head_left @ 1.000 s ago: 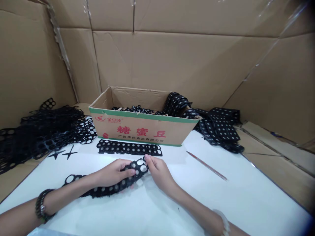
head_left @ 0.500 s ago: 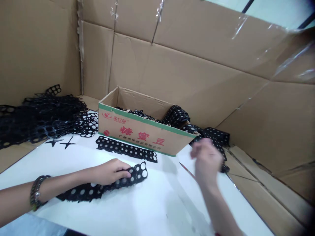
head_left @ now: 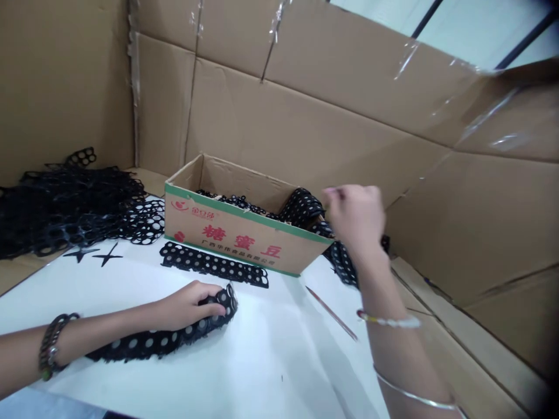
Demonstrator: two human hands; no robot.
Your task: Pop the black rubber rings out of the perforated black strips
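Observation:
My left hand (head_left: pixel 196 302) is closed around a black dotted strip (head_left: pixel 144 344), near the strip's right end. That end curls up beside my thumb, and the rest of the strip trails left under my forearm on the white tabletop. My right hand (head_left: pixel 358 218) is raised by the right end of the cardboard box (head_left: pixel 236 238). Its thumb and fingers are pinched together, and whatever may be between them is too small to make out. A second dotted strip (head_left: pixel 213 265) lies flat in front of the box. The thin reddish pointed tool (head_left: pixel 332 313) rests on the table below my right hand.
A heap of black perforated netting (head_left: pixel 65 203) fills the back left. Two black star-shaped pieces (head_left: pixel 108 255) lie near it. More dotted strips (head_left: pixel 302 206) hang over the box's right end. Tall cardboard walls (head_left: pixel 349 116) enclose the table at the back and sides.
My right hand has moved up and away from me, towards the box's right end, uncovering the pointed tool. The strip's end in my left hand is now more curled. The view has shifted slightly.

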